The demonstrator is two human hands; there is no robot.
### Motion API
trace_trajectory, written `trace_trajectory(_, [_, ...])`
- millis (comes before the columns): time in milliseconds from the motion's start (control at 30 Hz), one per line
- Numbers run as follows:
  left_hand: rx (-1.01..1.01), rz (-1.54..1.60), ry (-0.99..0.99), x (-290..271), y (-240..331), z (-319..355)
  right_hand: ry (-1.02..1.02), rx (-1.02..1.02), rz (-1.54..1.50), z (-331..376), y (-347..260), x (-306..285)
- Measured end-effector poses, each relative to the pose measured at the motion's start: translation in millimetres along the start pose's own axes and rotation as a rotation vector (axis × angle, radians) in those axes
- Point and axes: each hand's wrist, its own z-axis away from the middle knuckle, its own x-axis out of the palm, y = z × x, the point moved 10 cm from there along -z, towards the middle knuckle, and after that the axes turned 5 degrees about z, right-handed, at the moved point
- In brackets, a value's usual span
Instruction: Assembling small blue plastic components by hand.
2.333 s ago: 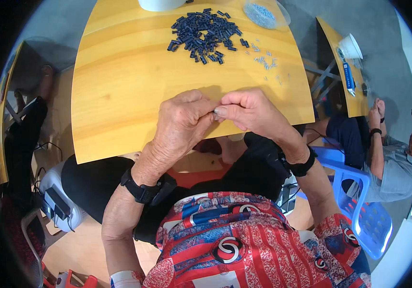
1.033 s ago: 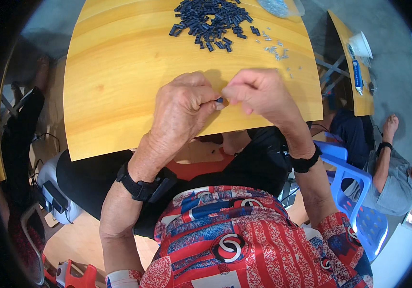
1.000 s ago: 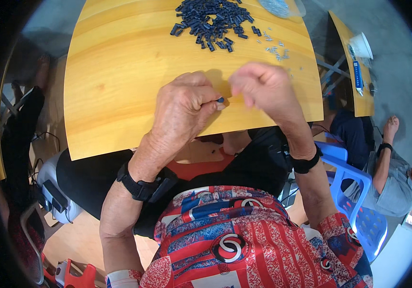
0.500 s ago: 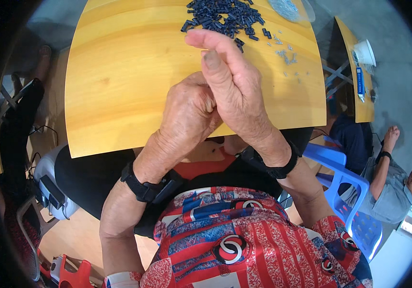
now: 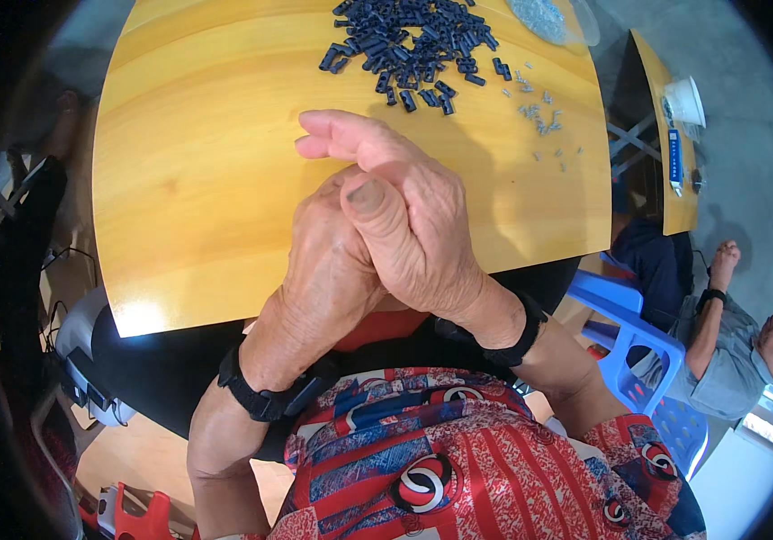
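Drawn back from the dark tubular pieces (image 5: 458,36) piled on the tabletop (image 5: 206,180), the right hand (image 5: 418,207) lay, fingers extended, over the left hand (image 5: 328,252), whose contents I couldn't tell. Uneven pressure could have tilted or dislodged any piece gripped there.

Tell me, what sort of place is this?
Probably a workroom for handling small parts: a pile of dark pieces and scattered silvery bits lie on the wood-toned table, and another person is beside a second table.
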Motion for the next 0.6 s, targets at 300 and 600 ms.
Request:
trace_trajectory(300, [-0.039,-0.068,-0.022,0,-5,3,-0.038,-0.067,0.038,1,-2,2])
trace_trajectory(600, [-0.075,-0.009,0.028,-7,-5,6,-0.037,-0.207,0.058,2,-8,7])
